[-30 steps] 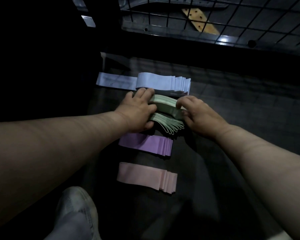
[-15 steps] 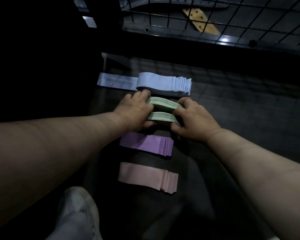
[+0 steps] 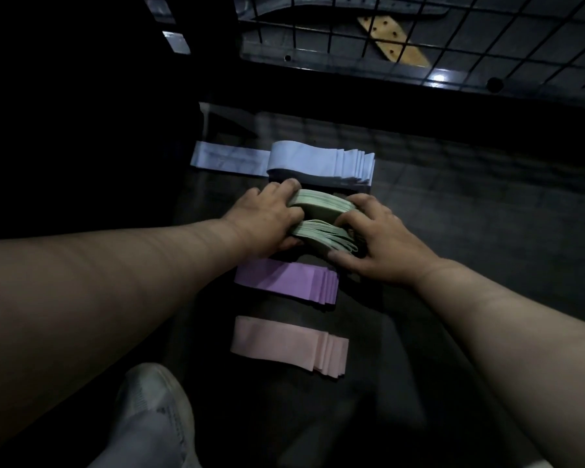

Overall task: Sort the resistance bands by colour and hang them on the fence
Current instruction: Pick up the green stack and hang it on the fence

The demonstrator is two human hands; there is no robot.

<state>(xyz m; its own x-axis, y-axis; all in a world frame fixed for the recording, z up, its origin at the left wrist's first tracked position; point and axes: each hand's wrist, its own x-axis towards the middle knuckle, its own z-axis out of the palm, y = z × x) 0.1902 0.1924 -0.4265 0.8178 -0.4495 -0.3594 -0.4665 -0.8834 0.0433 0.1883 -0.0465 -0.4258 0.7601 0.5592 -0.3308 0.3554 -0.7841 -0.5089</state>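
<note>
Working on green bands [image 3: 321,211], a thick stack folded double, lying on the floor [image 3: 453,197] between pale bands [image 3: 318,160] on the fence side and purple bands [image 3: 284,280] on the near side, with pink bands [image 3: 284,342] nearest, close to a shoe [image 3: 152,410]. Clasping the left end with left grip [image 3: 267,217], fingers curled over the top, thumb tucked below. Closing right grip [image 3: 375,241] on the right end, fingers bent over the upper half, thumb laid along the lower loops. Judged light, thin, soft and springy: likely to splay or slither apart layer by layer under a slack squeeze, with no risk of breakage. Probably rubbery, so some cling between layers but no stiffness for carrying by one end. Best taken across the whole thickness near the fold, or pinched firmly at both ends as here, keeping the layers square. Not yet hung on fence [image 3: 419,35], well apart beyond the pale stack. Against half a second ago: same place for left grip, nearly the same for right grip, lower loops fanned further to the right. Against one second ago: right grip drawn in leftward, now covering the stack's end. No shift in pale, purple or pink stacks.
</note>
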